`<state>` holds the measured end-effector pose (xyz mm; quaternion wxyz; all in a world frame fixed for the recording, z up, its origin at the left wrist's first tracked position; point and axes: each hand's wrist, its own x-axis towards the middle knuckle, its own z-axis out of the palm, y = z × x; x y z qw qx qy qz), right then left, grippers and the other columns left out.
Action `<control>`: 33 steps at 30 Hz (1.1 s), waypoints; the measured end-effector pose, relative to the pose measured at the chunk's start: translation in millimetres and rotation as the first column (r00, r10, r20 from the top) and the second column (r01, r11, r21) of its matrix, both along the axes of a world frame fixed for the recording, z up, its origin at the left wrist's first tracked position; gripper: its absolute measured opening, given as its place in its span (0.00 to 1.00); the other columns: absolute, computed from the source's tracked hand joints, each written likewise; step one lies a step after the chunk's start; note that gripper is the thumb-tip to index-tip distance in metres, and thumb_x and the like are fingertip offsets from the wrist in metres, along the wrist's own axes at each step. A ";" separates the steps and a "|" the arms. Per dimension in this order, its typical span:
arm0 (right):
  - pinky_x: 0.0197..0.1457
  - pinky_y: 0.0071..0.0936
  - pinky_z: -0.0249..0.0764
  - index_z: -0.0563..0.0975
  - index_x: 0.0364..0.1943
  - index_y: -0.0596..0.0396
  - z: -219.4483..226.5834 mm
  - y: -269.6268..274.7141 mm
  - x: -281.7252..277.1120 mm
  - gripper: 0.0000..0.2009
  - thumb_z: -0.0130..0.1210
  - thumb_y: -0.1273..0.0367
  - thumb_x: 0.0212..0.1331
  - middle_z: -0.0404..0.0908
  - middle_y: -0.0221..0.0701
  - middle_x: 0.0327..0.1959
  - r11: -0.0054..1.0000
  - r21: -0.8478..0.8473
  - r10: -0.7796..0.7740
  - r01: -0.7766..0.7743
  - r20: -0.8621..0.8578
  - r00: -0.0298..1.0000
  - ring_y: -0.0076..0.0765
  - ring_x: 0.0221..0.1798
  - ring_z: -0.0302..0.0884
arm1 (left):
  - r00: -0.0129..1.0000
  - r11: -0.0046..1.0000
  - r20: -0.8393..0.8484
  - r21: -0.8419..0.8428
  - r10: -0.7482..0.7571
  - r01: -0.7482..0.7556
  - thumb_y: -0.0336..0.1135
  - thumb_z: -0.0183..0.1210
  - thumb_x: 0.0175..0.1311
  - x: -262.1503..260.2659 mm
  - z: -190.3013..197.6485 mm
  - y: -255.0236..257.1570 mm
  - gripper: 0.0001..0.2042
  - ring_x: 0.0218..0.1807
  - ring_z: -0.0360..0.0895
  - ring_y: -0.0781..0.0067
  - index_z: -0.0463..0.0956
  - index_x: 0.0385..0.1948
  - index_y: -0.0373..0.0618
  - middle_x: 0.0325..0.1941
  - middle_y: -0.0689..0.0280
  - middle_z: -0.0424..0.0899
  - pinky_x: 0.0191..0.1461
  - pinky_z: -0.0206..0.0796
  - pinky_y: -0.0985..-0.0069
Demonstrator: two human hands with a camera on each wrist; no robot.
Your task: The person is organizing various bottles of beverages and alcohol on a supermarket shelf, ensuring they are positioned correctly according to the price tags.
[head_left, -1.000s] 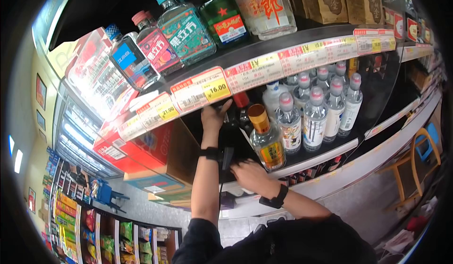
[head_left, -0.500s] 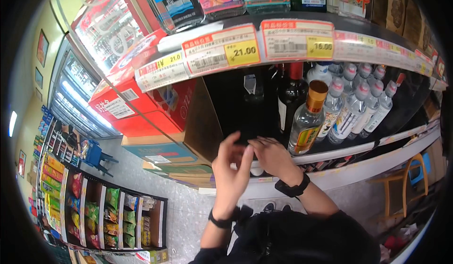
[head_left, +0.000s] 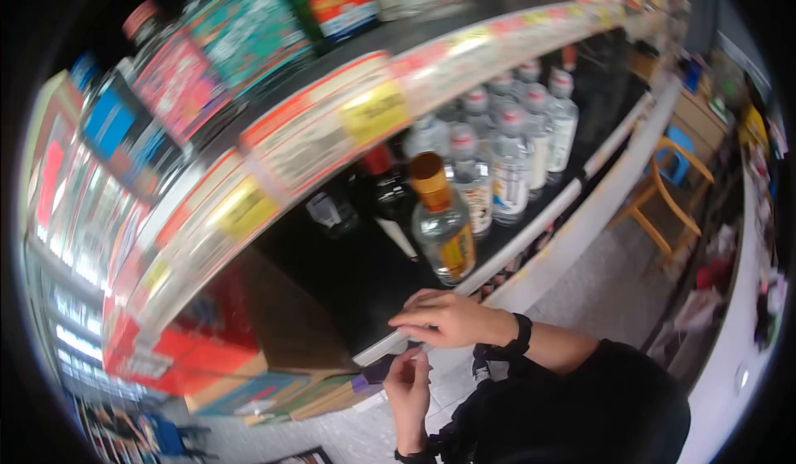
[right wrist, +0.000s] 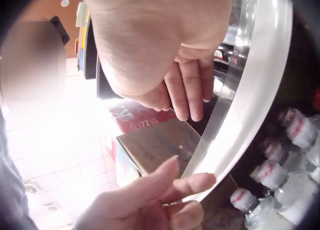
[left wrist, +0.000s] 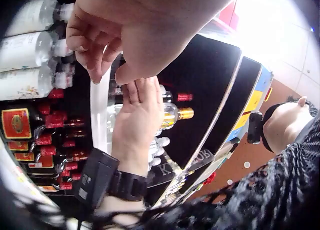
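Over the front edge of the lower black shelf hovers the right hand, its fingers extended and holding nothing. Just below it is the left hand, fingers loosely bent and empty. In the left wrist view the left hand hangs above the right hand; the right wrist view shows the right hand above the left hand. A gold-capped bottle stands near the shelf edge by the right hand, beside a dark bottle with a red top.
Clear bottles with pink caps stand further right. Cartons and a red box are at the left. An upper shelf with price tags holds several bottles. A wooden chair stands at the right.
The view has swung and tilted. The hands, close together half a second ago, have shifted lower, with the left hand now below the right. Earlier the left hand reached into the shelf.
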<state>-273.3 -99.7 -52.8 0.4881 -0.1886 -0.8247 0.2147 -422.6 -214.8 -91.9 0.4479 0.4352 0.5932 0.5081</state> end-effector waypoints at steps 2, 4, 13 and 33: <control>0.45 0.34 0.80 0.84 0.44 0.55 -4.4 -11.7 26.0 0.12 0.64 0.74 0.55 0.86 0.35 0.35 0.995 -0.046 -0.084 0.083 -0.019 0.996 0.41 0.41 0.83 | 0.995 0.997 -0.066 -0.033 -0.073 0.071 0.35 0.62 0.68 9.1 -11.6 12.7 0.12 0.26 0.72 0.86 0.79 0.45 0.36 0.26 0.69 0.81 0.29 0.61 0.86; 0.47 0.34 0.80 0.84 0.44 0.57 -14.5 -23.4 45.2 0.11 0.63 0.74 0.56 0.85 0.37 0.36 0.984 -0.144 -0.108 0.105 -0.015 0.994 0.42 0.43 0.83 | 0.987 0.990 -0.089 -0.067 -0.131 0.125 0.36 0.62 0.68 17.4 -9.9 23.5 0.12 0.27 0.72 0.86 0.79 0.45 0.36 0.26 0.68 0.81 0.30 0.62 0.86; 0.40 0.29 0.79 0.84 0.45 0.54 -25.8 -66.9 184.3 0.09 0.61 0.73 0.60 0.86 0.37 0.37 0.821 -0.405 -0.481 0.402 -0.110 0.870 0.39 0.37 0.85 | 0.911 0.917 -0.109 -0.022 -0.398 0.398 0.39 0.62 0.68 127.3 -2.8 75.9 0.13 0.28 0.75 0.84 0.80 0.44 0.38 0.27 0.68 0.82 0.31 0.64 0.85; 0.45 0.23 0.77 0.83 0.41 0.62 -35.2 -97.0 438.0 0.08 0.63 0.74 0.59 0.88 0.36 0.34 0.501 -0.677 -0.843 0.539 -0.242 0.480 0.27 0.38 0.85 | 0.702 0.724 -0.236 -0.015 -0.672 0.689 0.41 0.64 0.65 437.0 -3.3 103.1 0.12 0.26 0.76 0.80 0.82 0.41 0.42 0.26 0.64 0.83 0.31 0.69 0.79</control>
